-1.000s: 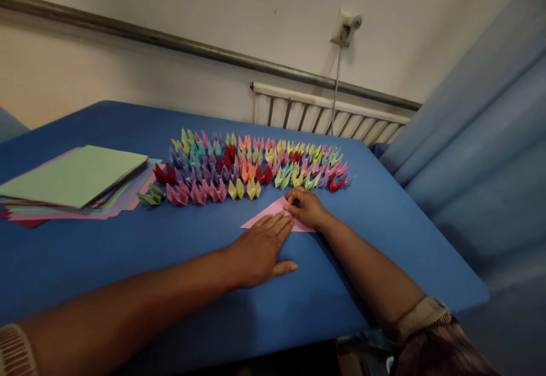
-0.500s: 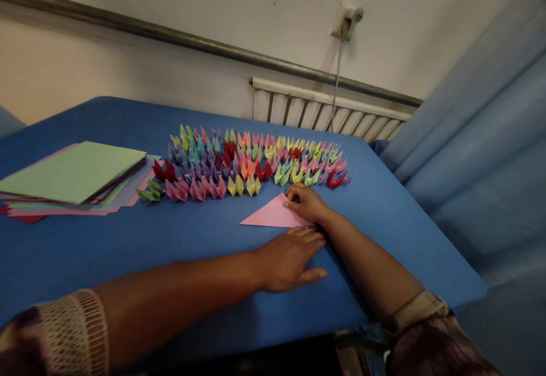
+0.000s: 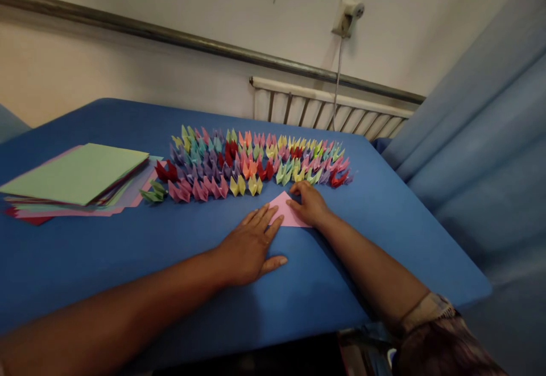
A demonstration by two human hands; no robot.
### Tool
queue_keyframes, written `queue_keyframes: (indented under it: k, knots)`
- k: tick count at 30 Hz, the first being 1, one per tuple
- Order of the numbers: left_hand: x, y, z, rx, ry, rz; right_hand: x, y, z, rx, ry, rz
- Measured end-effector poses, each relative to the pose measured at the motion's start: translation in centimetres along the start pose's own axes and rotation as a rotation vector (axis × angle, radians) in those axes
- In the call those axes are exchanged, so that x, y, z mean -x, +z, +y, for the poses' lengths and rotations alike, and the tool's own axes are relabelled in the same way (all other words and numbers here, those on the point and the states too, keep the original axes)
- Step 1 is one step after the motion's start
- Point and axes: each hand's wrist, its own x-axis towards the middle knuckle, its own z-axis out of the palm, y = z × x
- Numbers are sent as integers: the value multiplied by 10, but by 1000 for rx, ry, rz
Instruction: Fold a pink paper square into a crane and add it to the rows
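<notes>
A pink sheet of paper, folded into a triangle, lies on the blue table with its point toward the back. My left hand rests flat with fingers spread, its fingertips on the paper's left part and hiding that corner. At the paper's right side is my right hand, fingers curled and thumb laid on the paper, closed on its edge. Just beyond the paper stand rows of small folded paper cranes in many colours.
A stack of coloured paper sheets, pale green on top, lies on the left of the blue table. Behind are a metal rail, a radiator and a wall socket with a plugged-in cord. Blue curtains hang at right.
My left hand has slid left along the near edge of the pink paper and now covers its left corner. My right hand stays at the paper's right side.
</notes>
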Motion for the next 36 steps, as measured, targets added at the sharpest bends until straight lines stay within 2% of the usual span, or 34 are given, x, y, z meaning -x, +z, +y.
queue_keyframes:
  k: [1,3,4,7,10,17,25,30,32,36]
  knots:
    - [0,-1,0,0,0,-7,6,0,-8,71,16,67]
    - [0,-2,1,7,7,-9,22,1,-28,138,-46,74]
    - [1,-1,1,14,15,-1,30,3,-39,139,-84,34]
    - [1,1,-1,22,47,38,53,9,-67,87,-129,-207]
    - [1,3,-3,10,53,40,67,12,-79,127,-68,-287]
    - [-2,5,-4,39,66,53,90,-8,-58,239,-58,-267]
    - [-1,3,-1,24,19,33,132,-30,-34,454,80,-218]
    - [-1,3,0,37,31,33,121,-32,-47,552,165,-115]
    - [0,4,-1,53,46,53,106,-26,-59,472,68,-131]
    - [0,6,-1,55,72,87,73,-3,-74,196,-139,-250]
